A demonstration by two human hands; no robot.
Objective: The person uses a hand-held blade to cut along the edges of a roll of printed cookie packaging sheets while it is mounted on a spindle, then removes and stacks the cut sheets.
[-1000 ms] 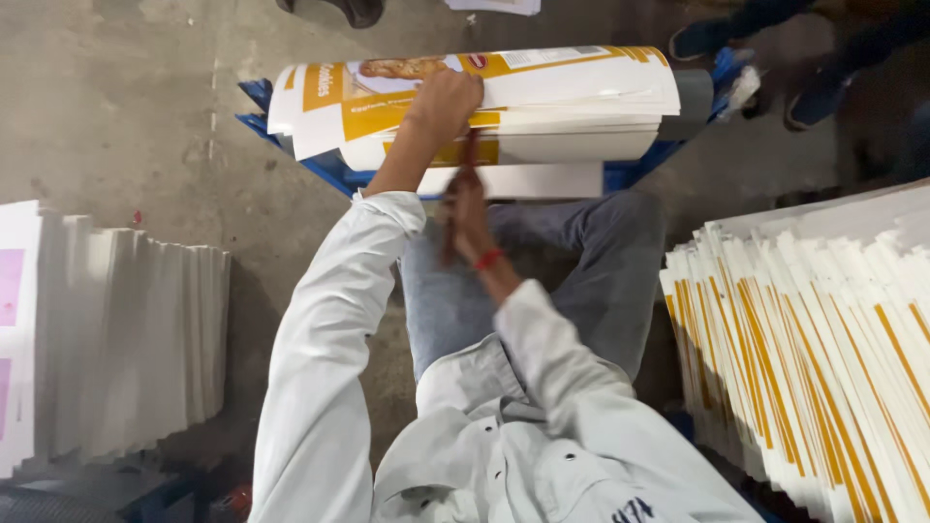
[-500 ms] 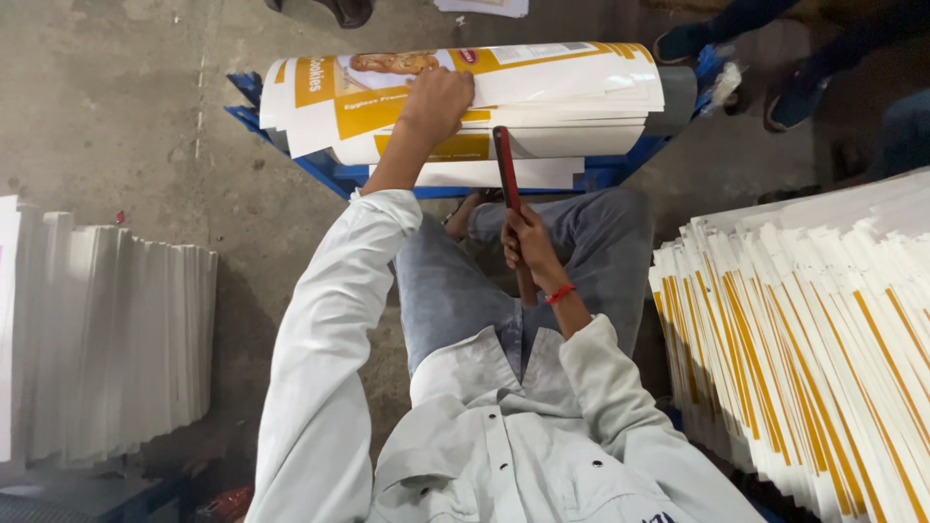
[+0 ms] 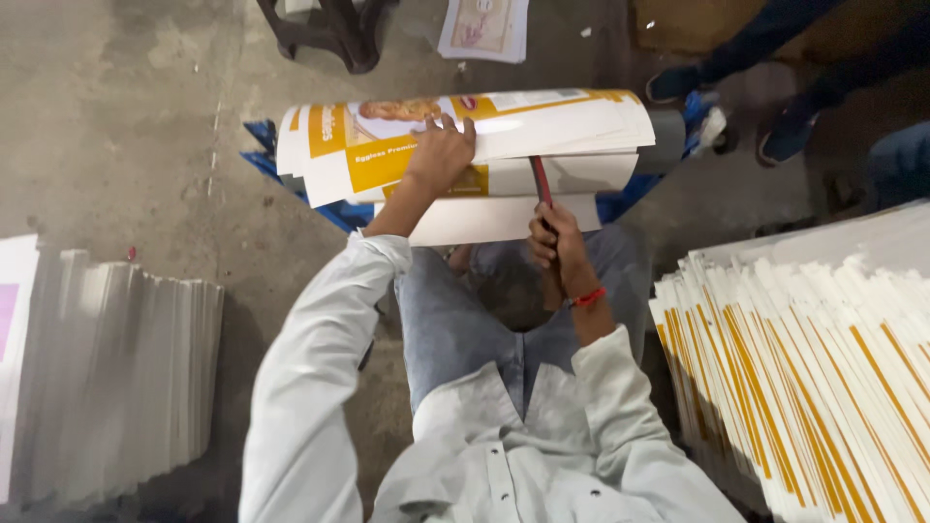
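Note:
A thick stack of glossy white and yellow printed sheets (image 3: 542,121) lies bent over a blue support in front of my knees. My left hand (image 3: 441,155) presses down on the curled upper sheets and holds them back. My right hand (image 3: 554,242) grips a thin red-handled tool (image 3: 540,181) whose tip is slid in between the sheets near the fold. A red band sits on my right wrist.
A fanned pile of white sheets with yellow stripes (image 3: 814,358) stands at my right. Another pile of white sheets (image 3: 107,368) stands at my left. Another person's dark shoes (image 3: 785,145) are at the far right, a dark stool (image 3: 329,29) and a loose sheet (image 3: 484,27) behind.
My right hand has lifted the red tool from my lap and pushed its tip between the sheets. My left hand has stayed on the stack.

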